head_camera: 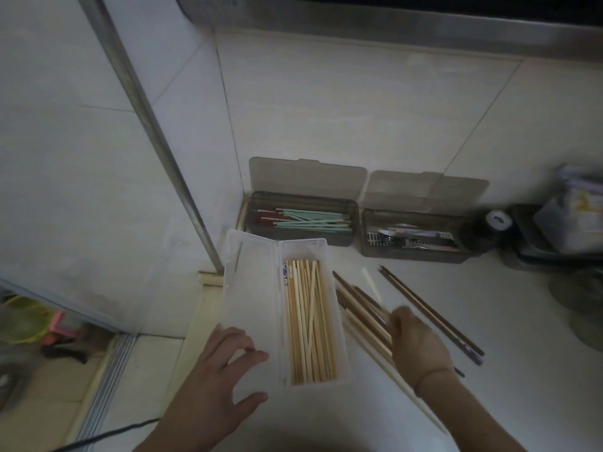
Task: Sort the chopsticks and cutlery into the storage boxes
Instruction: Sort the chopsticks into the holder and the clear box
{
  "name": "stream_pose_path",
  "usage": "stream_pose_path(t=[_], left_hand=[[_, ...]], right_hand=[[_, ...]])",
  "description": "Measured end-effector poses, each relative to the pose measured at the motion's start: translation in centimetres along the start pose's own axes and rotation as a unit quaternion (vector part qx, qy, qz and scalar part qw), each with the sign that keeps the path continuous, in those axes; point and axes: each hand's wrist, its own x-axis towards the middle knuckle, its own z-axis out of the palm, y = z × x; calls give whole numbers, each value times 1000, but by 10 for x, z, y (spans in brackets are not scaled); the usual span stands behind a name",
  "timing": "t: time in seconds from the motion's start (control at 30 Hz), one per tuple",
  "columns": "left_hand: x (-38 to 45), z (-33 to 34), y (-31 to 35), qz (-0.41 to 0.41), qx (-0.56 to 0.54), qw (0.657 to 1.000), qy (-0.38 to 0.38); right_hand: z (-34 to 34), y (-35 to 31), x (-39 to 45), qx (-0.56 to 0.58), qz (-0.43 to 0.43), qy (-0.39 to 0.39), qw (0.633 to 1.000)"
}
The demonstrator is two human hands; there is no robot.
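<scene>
A clear plastic box (339, 337) full of pale bamboo chopsticks (308, 324) lies on the counter, its lid (249, 298) folded open to the left. My left hand (215, 380) rests open on that lid. My right hand (416, 345) grips a loose bundle of brown and pale chopsticks (362, 311) just right of the box. A pair of dark chopsticks (430, 313) lies further right. Against the wall stand two smoky boxes: one (301, 241) holds green and red chopsticks, the other (414, 256) holds metal cutlery.
A metal pole (156, 135) runs down the left wall. A dark jar with a white cap (496, 223) and a tray of packets (567, 223) crowd the right. The counter's left edge drops off to a floor with coloured items (32, 321).
</scene>
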Motion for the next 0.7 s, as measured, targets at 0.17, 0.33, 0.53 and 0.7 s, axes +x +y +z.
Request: stream_pose_path(t=[0.17,0.33,0.53,0.7], left_hand=[[1,-1,-1,6,7,1000,7],[1,-3,1,0,7,1000,-8],[2,-6,4,2,14,1000,-8],[2,-5,3,-1,17,1000,-13]], right_hand=[[-22,-45,25,264,-29,104,958],[-4,-90,27,158,-185,142,960],[0,-104,26,142,-277,165,936],[14,-102,35,154,-197,73,965]])
